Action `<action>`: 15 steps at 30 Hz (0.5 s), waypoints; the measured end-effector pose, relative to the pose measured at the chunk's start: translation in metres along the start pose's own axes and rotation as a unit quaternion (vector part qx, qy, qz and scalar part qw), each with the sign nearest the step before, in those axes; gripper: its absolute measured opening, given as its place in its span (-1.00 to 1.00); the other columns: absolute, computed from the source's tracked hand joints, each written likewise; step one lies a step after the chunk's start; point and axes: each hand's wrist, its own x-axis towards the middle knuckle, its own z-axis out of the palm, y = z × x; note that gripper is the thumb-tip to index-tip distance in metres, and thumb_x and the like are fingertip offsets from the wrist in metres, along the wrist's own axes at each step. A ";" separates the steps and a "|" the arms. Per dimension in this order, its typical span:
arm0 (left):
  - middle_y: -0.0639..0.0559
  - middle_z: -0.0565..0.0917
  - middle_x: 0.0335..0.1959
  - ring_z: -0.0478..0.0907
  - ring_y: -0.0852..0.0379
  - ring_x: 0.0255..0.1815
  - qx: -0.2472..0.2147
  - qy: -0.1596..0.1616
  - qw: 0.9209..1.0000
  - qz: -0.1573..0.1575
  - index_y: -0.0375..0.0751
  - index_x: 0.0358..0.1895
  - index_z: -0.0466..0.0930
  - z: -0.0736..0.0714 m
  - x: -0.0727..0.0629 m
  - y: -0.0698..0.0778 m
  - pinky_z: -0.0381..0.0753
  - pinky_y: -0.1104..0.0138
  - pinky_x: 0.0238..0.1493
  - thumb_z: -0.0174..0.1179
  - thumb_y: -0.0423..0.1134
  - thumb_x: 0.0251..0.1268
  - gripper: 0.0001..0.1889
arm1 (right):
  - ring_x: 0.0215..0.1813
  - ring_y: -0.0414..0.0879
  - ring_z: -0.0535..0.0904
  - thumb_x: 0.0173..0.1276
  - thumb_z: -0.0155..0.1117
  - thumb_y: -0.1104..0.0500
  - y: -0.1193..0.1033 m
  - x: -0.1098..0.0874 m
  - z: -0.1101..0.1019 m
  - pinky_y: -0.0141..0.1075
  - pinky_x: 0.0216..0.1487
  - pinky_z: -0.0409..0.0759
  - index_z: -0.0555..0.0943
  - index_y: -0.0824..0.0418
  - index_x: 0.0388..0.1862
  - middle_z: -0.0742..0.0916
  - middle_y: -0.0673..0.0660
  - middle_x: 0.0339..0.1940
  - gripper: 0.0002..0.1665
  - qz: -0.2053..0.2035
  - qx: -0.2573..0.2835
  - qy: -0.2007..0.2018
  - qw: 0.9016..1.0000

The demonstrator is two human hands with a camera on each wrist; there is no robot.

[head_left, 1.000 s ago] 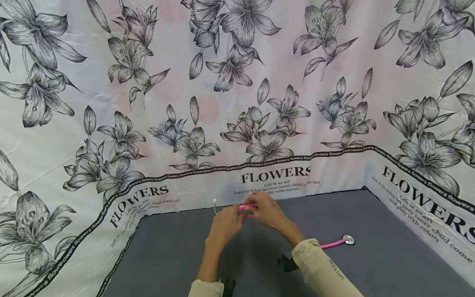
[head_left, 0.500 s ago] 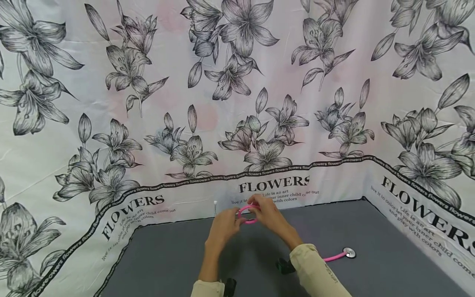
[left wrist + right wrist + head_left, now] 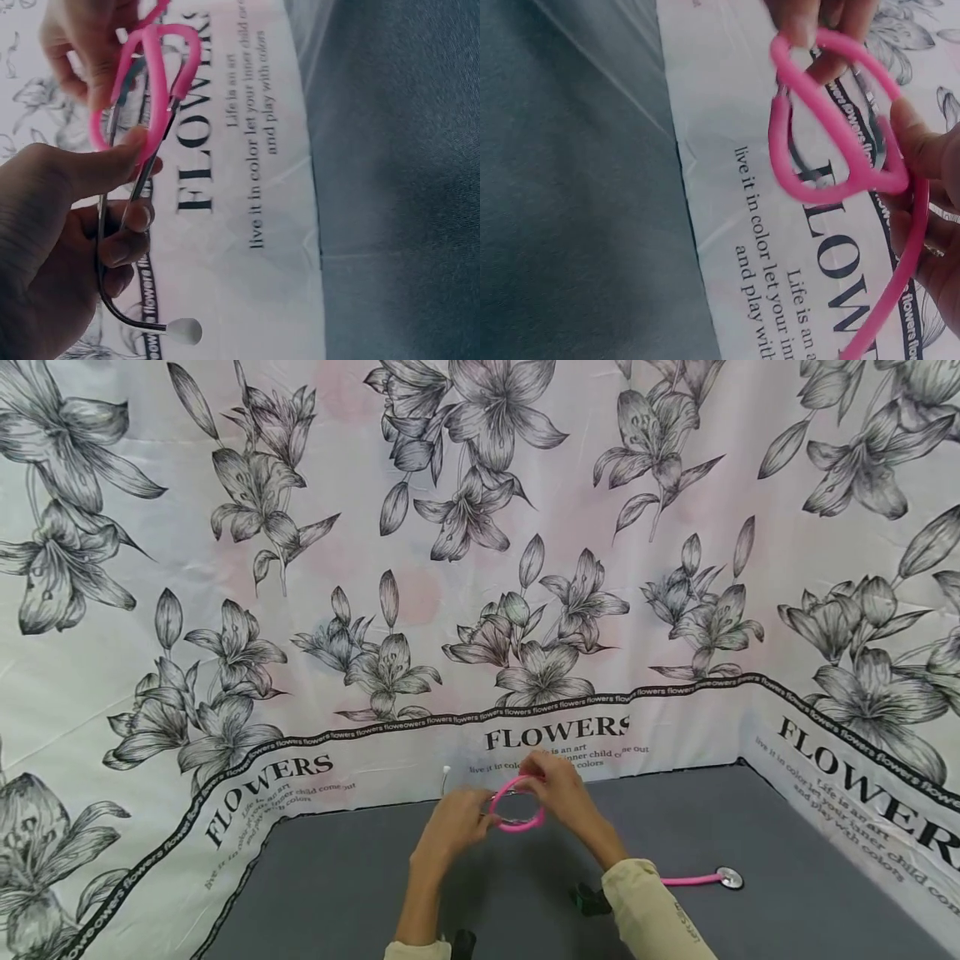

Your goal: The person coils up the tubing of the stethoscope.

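A pink stethoscope (image 3: 517, 828) is held up by both hands over the grey table, its tubing looped between them. My left hand (image 3: 452, 825) pinches the tubing between thumb and finger, its other fingers curled round the metal ear tubes (image 3: 102, 229). A white eartip (image 3: 184, 331) sticks out below that hand in the left wrist view. My right hand (image 3: 564, 793) grips the loop near the Y-joint (image 3: 864, 178), and more tubing (image 3: 889, 300) hangs down past it. The round chest piece (image 3: 730, 878) lies on the table at the right, with the tubing between partly hidden behind the right sleeve.
The grey table (image 3: 337, 877) backs onto a white floral cloth (image 3: 420, 760) that also rises at the left and right sides. Black wrist straps show at the right sleeve (image 3: 660, 910) and left cuff.
The right hand has drawn to the right, away from the left hand, and the pink loop between them shows wider. The chest piece has shifted slightly right. The head view has tilted up a little.
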 end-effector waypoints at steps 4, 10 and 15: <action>-0.05 0.84 -0.05 0.78 0.02 -0.01 -0.028 -0.015 0.999 0.014 -0.22 0.12 0.72 -0.011 -0.004 0.005 0.73 0.17 0.06 0.37 -0.08 0.39 -0.63 | -0.25 -0.05 0.79 0.36 0.43 0.31 0.004 -0.004 -0.010 -0.35 -0.22 0.72 0.67 0.26 -0.20 0.83 0.18 -0.26 -0.90 0.014 0.069 -0.025 0.997; -0.02 0.83 -0.15 0.78 0.16 -0.20 -0.150 -0.036 0.988 0.028 -0.24 0.14 0.71 -0.016 -0.009 0.008 0.71 0.37 -0.15 0.34 -0.09 0.43 -0.64 | -0.31 -0.28 0.74 0.38 0.37 0.38 0.007 -0.007 -0.027 -0.40 -0.26 0.72 0.71 0.31 -0.18 0.82 0.24 -0.23 -0.93 0.013 0.125 -0.063 0.990; -0.05 0.83 -0.13 0.82 0.16 -0.15 -0.214 -0.029 0.976 0.035 -0.24 0.11 0.69 -0.020 -0.014 0.012 0.70 0.45 -0.13 0.31 -0.18 0.46 -0.72 | -0.29 -0.41 0.68 0.43 0.35 0.36 0.007 -0.008 -0.030 -0.39 -0.24 0.71 0.73 0.34 -0.15 0.81 0.31 -0.20 -0.92 0.005 0.172 -0.081 0.982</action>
